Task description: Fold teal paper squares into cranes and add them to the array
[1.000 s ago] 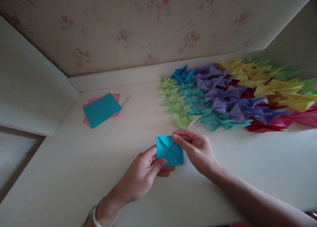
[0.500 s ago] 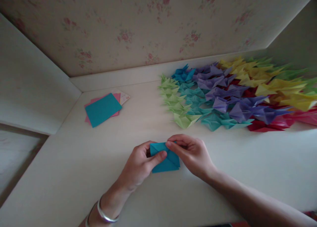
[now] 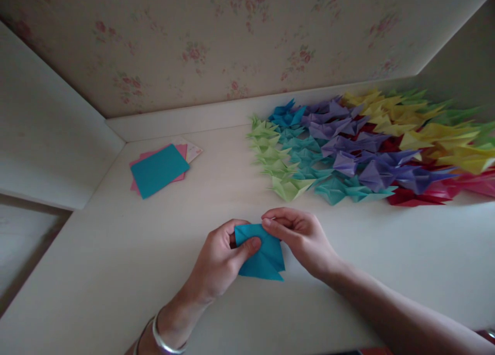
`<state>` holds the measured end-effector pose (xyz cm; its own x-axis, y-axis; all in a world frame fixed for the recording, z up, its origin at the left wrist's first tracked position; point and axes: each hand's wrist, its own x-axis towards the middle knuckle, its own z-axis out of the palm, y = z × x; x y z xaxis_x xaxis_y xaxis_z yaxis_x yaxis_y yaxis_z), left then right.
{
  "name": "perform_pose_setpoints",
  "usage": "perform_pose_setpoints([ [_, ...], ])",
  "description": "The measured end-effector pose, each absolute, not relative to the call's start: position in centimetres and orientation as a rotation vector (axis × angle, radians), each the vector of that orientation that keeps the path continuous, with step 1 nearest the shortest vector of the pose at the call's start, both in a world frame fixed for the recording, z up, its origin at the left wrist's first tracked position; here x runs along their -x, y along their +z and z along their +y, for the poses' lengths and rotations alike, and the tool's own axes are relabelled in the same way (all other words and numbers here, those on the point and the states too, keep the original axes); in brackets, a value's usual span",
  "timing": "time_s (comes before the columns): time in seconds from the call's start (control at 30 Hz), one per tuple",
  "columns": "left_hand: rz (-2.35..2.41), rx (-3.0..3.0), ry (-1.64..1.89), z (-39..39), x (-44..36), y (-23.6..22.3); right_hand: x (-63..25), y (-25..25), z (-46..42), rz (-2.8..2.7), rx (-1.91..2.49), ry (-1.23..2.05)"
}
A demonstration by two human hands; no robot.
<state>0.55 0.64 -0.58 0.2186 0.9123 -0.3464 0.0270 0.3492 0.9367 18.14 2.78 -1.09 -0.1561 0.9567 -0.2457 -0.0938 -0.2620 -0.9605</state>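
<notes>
A folded blue origami paper (image 3: pixel 265 259) is held between both hands above the white table. My left hand (image 3: pixel 222 259) grips its left side, the thumb lying across the front and the fingers behind it. At the top edge, my right hand (image 3: pixel 299 239) pinches the paper between thumb and index finger. Crease lines cross the paper's face, and its lower right corner shows two layers standing apart. The fingers behind the paper are partly hidden.
Rows of folded paper figures (image 3: pixel 375 174) in green, teal, purple, red and yellow cover the table's back right. A small stack of teal and pink paper sheets (image 3: pixel 159 170) lies at the back left. Floral wallpaper (image 3: pixel 232 45) rises behind the white table (image 3: pixel 116 272).
The blue paper has opened out somewhat: its lower edge hangs lower and its layers have parted at the lower right. Both hands keep nearly the same place and grip.
</notes>
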Motion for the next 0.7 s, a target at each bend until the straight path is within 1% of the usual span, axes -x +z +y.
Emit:
perform_pose_setpoints([
  [0.17,1.114,-1.057,0.769,0.2,-0.3,0.0,-18.4,-1.3,3.1,-1.057,1.276,1.459],
  [0.23,1.071,-1.181,0.735,-0.2,0.0,0.2,-18.6,-1.5,3.3,-1.013,1.286,1.427],
  [0.43,1.222,-2.122,0.778,-0.3,0.9,-0.5,-19.1,-1.9,3.6,-0.903,1.341,1.428],
  [0.57,1.106,-2.563,0.797,0.3,1.2,-1.0,-18.8,-1.6,3.5,-1.007,1.297,1.512],
  [0.63,1.06,-2.583,0.792,0.5,1.3,-1.0,-18.7,-1.4,3.4,-1.068,1.262,1.582],
  [0.7,1.137,-2.467,0.853,0.4,1.2,-0.6,-18.8,-1.0,3.3,-1.148,1.24,1.617],
])
